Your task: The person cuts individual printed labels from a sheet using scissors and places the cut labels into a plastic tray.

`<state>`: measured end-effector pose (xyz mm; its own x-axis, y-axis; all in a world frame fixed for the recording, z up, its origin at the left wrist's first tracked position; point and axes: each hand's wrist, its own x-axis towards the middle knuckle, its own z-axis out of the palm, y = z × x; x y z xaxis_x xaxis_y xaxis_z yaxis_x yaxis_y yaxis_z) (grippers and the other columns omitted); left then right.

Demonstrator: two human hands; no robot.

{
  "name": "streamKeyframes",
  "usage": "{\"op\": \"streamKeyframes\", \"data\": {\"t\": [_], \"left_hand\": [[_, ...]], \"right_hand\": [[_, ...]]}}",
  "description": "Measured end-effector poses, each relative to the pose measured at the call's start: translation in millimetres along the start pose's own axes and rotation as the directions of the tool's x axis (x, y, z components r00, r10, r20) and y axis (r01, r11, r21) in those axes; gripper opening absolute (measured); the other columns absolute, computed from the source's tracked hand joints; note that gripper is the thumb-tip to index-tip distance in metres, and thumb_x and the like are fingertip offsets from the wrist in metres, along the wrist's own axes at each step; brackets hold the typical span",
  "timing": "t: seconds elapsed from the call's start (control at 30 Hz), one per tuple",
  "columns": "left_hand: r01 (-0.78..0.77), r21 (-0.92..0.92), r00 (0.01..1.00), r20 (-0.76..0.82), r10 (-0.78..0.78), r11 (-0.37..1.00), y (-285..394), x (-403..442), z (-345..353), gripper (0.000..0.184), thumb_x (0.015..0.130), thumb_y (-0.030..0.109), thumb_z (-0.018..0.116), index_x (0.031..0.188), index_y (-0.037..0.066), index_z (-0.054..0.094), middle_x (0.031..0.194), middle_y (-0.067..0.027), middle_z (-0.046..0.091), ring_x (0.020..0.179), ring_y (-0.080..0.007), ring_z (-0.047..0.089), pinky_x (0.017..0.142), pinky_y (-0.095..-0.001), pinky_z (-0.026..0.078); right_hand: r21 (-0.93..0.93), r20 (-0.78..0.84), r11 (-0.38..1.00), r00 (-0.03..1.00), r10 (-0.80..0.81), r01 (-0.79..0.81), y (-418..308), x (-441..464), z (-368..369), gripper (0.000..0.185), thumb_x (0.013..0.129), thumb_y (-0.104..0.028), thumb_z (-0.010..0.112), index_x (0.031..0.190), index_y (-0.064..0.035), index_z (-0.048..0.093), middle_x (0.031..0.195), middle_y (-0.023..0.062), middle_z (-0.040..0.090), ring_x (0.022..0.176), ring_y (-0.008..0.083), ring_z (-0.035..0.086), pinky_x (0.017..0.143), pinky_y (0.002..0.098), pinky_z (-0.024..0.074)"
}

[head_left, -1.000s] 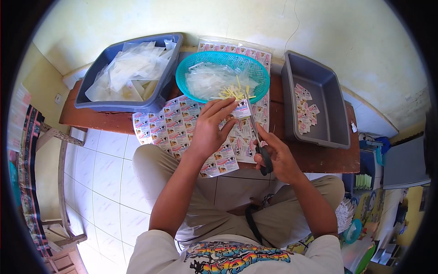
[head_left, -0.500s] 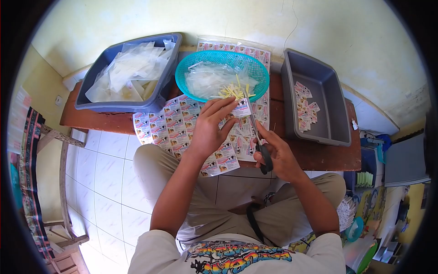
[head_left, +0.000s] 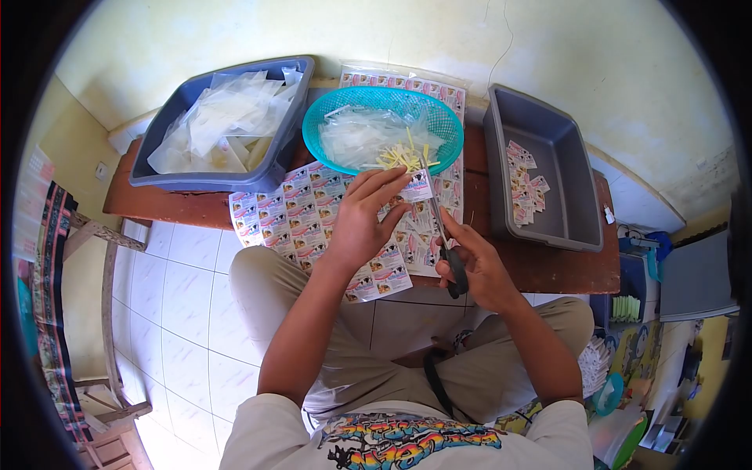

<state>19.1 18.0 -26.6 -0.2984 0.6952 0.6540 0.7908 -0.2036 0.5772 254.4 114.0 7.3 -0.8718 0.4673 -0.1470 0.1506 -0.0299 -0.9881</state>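
Note:
My left hand (head_left: 370, 210) pinches a small printed label (head_left: 417, 186) between thumb and fingers, just in front of the turquoise basket. My right hand (head_left: 478, 262) is closed round the black handles of a pair of scissors (head_left: 435, 205). Their blades point away from me and lie along the label's right edge. Under my hands are printed label sheets (head_left: 294, 210), partly hidden by my left forearm. The turquoise basket (head_left: 313, 145) holds clear plastic pieces (head_left: 368, 139) and thin yellowish paper strips (head_left: 406, 153).
On the wooden bench (head_left: 176, 205), a blue-grey tub (head_left: 145, 160) full of translucent plastic bags stands at the left. A grey tub (head_left: 568, 184) at the right contains cut labels (head_left: 526, 188). A wall runs close behind the bench.
Almost nothing differs. The whole view has shifted very slightly; both hands keep their hold on the label and the scissors.

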Motion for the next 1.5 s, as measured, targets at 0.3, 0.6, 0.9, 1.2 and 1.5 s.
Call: {"op": "streamKeyframes", "data": {"t": [0.3, 0.6, 0.9, 1.2, 1.5], "left_hand": [[-0.006, -0.017, 1.0, -0.001, 0.006, 1.0, 0.0, -0.3, 0.6, 0.053, 0.083, 0.003, 0.087, 0.134, 0.004, 0.075, 0.138, -0.0135, 0.073, 0.125, -0.0364, 0.067, 0.107, -0.0468, 0.055], [0.003, 0.01, 1.0, 0.001, -0.003, 1.0, -1.3, -0.9, 0.6, 0.055, 0.082, 0.004, 0.089, 0.135, 0.005, 0.076, 0.14, -0.012, 0.074, 0.126, -0.0341, 0.069, 0.107, -0.0454, 0.056], [0.004, 0.002, 1.0, -0.005, -0.004, 1.0, -2.2, -1.5, 0.7, 0.056, 0.081, 0.003, 0.09, 0.135, 0.005, 0.076, 0.14, -0.0125, 0.074, 0.126, -0.0344, 0.068, 0.107, -0.0453, 0.056], [0.006, 0.002, 1.0, -0.002, -0.006, 1.0, -2.9, -2.1, 1.0, 0.057, 0.081, 0.004, 0.089, 0.136, 0.005, 0.075, 0.141, -0.0124, 0.073, 0.128, -0.0348, 0.067, 0.109, -0.0456, 0.055], [0.011, 0.0, 1.0, 0.0, -0.011, 1.0, -2.8, -2.2, 0.9, 0.056, 0.082, 0.004, 0.089, 0.136, 0.005, 0.075, 0.14, -0.0125, 0.074, 0.128, -0.0352, 0.067, 0.109, -0.0462, 0.055]], "right_hand": [[-0.001, 0.009, 1.0, 1.0, -0.003, 0.003, -0.9, 0.0, 2.2, 0.087, 0.101, -0.007, 0.08, 0.175, -0.0151, 0.033, 0.123, 0.0067, 0.049, 0.087, 0.0093, 0.061, 0.075, 0.0276, 0.0589], [-0.025, 0.004, 1.0, 1.0, -0.007, 0.007, -0.9, 0.2, 3.0, 0.087, 0.102, -0.005, 0.078, 0.175, -0.0143, 0.032, 0.121, 0.0051, 0.048, 0.083, 0.0081, 0.059, 0.073, 0.026, 0.0568], [-0.06, 0.001, 0.998, 1.0, -0.006, 0.006, -2.3, -0.1, 4.7, 0.087, 0.102, -0.005, 0.079, 0.175, -0.0127, 0.031, 0.121, 0.0043, 0.05, 0.081, 0.0071, 0.059, 0.071, 0.0254, 0.0553], [-0.074, 0.002, 0.997, 1.0, -0.006, 0.006, 1.2, 0.6, 3.9, 0.088, 0.101, -0.007, 0.079, 0.175, -0.011, 0.031, 0.12, 0.0036, 0.05, 0.081, 0.0072, 0.058, 0.071, 0.0258, 0.0554], [-0.094, -0.012, 0.996, 1.0, -0.008, 0.007, 1.8, 0.9, 6.0, 0.088, 0.102, -0.008, 0.079, 0.175, -0.0089, 0.029, 0.124, 0.0051, 0.051, 0.083, 0.0076, 0.059, 0.071, 0.0258, 0.056]]}}
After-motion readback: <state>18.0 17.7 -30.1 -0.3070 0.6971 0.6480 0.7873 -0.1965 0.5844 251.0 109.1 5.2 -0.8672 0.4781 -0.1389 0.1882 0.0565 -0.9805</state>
